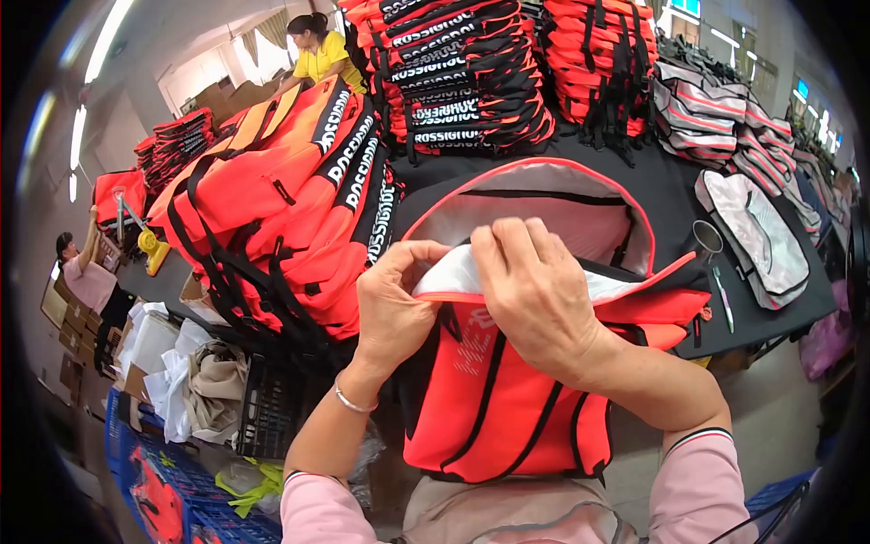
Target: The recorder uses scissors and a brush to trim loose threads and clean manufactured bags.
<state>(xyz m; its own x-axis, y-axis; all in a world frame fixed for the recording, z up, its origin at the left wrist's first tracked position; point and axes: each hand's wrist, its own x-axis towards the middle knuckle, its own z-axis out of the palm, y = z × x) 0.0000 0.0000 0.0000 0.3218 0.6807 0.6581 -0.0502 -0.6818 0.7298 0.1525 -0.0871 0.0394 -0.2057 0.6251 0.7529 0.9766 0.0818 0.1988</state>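
Observation:
A bright red-orange backpack point(535, 422) with black seams hangs over the near edge of the table, its top gaping wide. Inside, a pale lining point(589, 227) shows below the raised red-edged flap. My left hand point(399, 295) pinches the near rim of the opening, thumb and fingers closed on the fabric edge. Beside it, my right hand point(539, 295) is bent over the same rim, fingers curled onto the white lining folded outward there. Fingertips of the right hand are partly hidden behind the cloth.
Finished red backpacks point(272, 218) are piled at left; tall flat stacks point(462, 82) stand behind. Right of the bag lie a toothbrush point(723, 299), a metal cup point(707, 238) and a grey-white bag panel point(757, 240). A black crate point(267, 408) sits below left. A person in yellow point(322, 54) works beyond.

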